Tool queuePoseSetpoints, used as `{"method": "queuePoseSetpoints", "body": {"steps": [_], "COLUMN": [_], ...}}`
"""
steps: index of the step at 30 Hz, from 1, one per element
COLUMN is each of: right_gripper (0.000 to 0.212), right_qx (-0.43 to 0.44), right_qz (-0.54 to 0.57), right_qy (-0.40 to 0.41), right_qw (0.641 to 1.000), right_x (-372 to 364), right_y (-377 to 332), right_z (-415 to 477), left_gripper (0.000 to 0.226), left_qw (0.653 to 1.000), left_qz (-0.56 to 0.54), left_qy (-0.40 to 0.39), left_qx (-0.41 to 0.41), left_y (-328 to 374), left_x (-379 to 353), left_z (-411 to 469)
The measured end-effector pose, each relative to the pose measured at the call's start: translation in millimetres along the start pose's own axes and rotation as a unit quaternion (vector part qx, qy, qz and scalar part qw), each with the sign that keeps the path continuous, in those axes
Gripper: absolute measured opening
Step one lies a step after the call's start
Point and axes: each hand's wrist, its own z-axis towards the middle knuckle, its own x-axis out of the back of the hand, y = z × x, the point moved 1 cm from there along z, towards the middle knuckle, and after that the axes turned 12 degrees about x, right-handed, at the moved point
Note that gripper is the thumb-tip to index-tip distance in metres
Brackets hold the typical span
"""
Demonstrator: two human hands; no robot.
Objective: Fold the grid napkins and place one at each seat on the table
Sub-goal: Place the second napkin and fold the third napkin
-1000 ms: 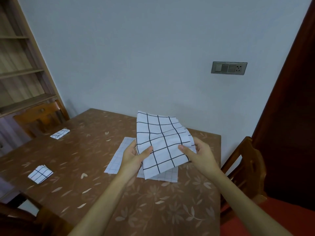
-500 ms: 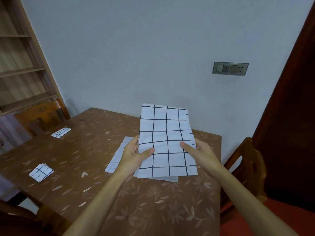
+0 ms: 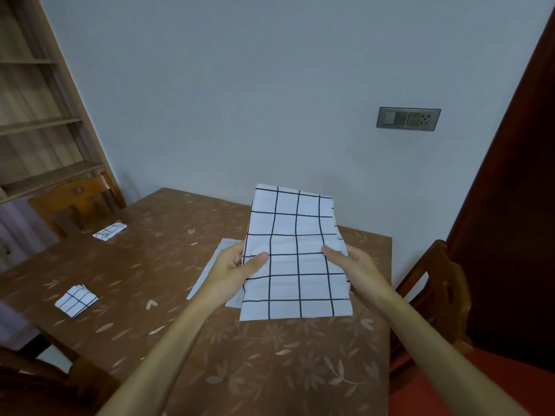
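I hold a white napkin with a black grid flat in the air above the brown floral table. My left hand grips its left edge, thumb on top. My right hand grips its right edge the same way. The napkin is folded into a tall rectangle with layered edges at the top right. Under it, more flat napkins lie on the table, mostly hidden. One small folded napkin lies near the table's left edge. Another folded napkin lies at the far left.
A wooden chair stands at the far left, another chair at the right edge of the table. A dark chair back is at the lower left. A shelf unit stands left; a dark door right.
The napkin went from tilted and loosely bowed to a flat, straightened rectangle, held a little lower and nearer to me. Both hands kept their grip on its side edges.
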Motion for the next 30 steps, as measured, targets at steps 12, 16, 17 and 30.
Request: {"method": "queuePoseSetpoints", "body": {"steps": [12, 16, 17, 30], "right_gripper": [0.024, 0.023, 0.022, 0.053], "right_qx": [-0.004, -0.012, -0.012, -0.045], "right_qz": [0.005, 0.041, 0.047, 0.142], "right_qy": [-0.001, 0.017, 0.019, 0.039], "right_qw": [1.0, 0.999, 0.999, 0.988], "right_x": [2, 5, 5, 9], "right_y": [5, 7, 7, 1], "right_z": [-2, 2, 3, 6], "left_gripper": [0.023, 0.025, 0.025, 0.024], "left_qw": [0.999, 0.998, 0.998, 0.995], "left_qz": [-0.042, -0.066, -0.067, -0.073], "left_qy": [-0.002, -0.002, -0.002, 0.062], "left_qx": [0.002, 0.014, 0.013, -0.019], "left_y": [3, -1, -2, 0], "left_x": [3, 7, 8, 11], "left_z": [0, 2, 3, -1]}}
